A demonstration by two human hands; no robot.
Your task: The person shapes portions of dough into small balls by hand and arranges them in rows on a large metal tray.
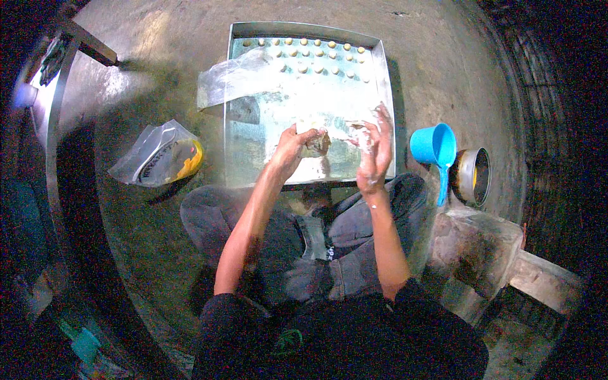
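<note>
Biggest first: the floor point(456, 76) spreads all round, and here's the broad metal tray point(247, 155), reaching up to twelve o'clock in front of my crossed legs point(215, 212). A clear plastic sheet point(237, 79) flops across its edge at ten o'clock! Out at nine, a clear bag point(168, 155) with yellow showing in it; over at three, the blue dipper point(430, 144), handle pointing to six, and just beyond it the metal pot point(467, 174). Now my left hand point(291, 147): curled over the tray, thumb across, and in this glare I can't tell what it grips. My right hand point(373, 155) is wide open, fingers spread, smeared white, with no firm hold on anything. Smallest, up at twelve, round pale lumps point(316, 43) sit in rows inside the tray. I'd call this a hand-shaping step; the next move seems to call for light fingers, clear of those rows.
</note>
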